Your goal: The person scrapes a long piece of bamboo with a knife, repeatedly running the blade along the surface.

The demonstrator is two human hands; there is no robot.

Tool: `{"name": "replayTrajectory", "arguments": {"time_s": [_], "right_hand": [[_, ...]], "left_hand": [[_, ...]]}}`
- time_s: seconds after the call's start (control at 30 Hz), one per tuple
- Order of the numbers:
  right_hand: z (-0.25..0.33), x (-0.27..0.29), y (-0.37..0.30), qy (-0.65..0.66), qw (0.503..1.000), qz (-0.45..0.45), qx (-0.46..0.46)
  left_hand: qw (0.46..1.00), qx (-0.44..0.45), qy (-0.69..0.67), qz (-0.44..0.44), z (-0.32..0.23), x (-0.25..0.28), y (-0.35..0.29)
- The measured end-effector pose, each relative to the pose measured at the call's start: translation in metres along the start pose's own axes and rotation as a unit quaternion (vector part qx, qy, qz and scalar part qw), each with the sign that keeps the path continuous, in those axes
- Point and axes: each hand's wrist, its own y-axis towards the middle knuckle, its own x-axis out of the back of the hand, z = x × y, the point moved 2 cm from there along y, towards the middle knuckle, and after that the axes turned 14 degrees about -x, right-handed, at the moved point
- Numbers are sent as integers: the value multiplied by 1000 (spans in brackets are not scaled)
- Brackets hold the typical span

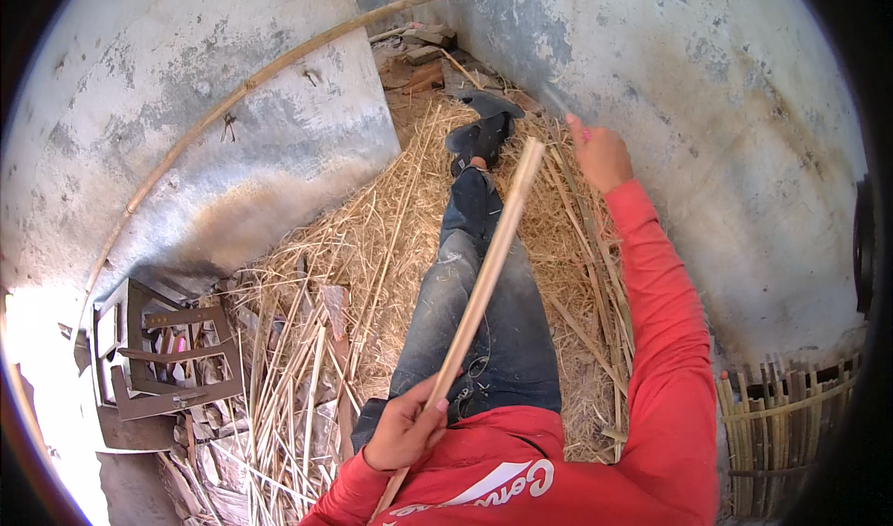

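Observation:
My left hand is wrapped round the lower part of a long, pale split bamboo strip. The strip slants up and away over my jeans, its lower end running along my red shirt. Out to the right, my raised right hand is closed on what looks like a knife. Its narrow blade is blurred against the wall and points up and left; a bit of pink shows at the grip. Blade and strip are apart.
Shavings cover the floor around my stretched legs. Thin bamboo strips lie at the left beside a brown metal frame. A long bent pole leans along the left wall. Bricks sit in the far corner, a slatted bamboo basket at right.

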Motion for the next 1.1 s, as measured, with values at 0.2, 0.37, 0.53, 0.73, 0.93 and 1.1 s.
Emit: {"name": "replayTrajectory", "arguments": {"time_s": [0.2, 0.37, 0.53, 0.73, 0.93, 1.1], "right_hand": [[40, 29, -59, 113, 989, 82, 57], [87, 31, -134, 84, 969, 155, 174], [97, 21, -205, 41, 934, 237, 264], [88, -3, -164, 19, 967, 121, 225], [80, -7, -101, -20, 969, 39, 244], [99, -12, -125, -38, 945, 127, 299]], "left_hand": [[991, 27, -104, -74, -16, 22, 16], [991, 28, -105, -76, -19, 21, 16], [993, 31, -80, -82, -14, 20, 21], [990, 52, -95, -91, -9, 22, 13], [992, 43, -91, -80, -3, 22, 19], [991, 42, -101, -75, -10, 28, 20]]}}
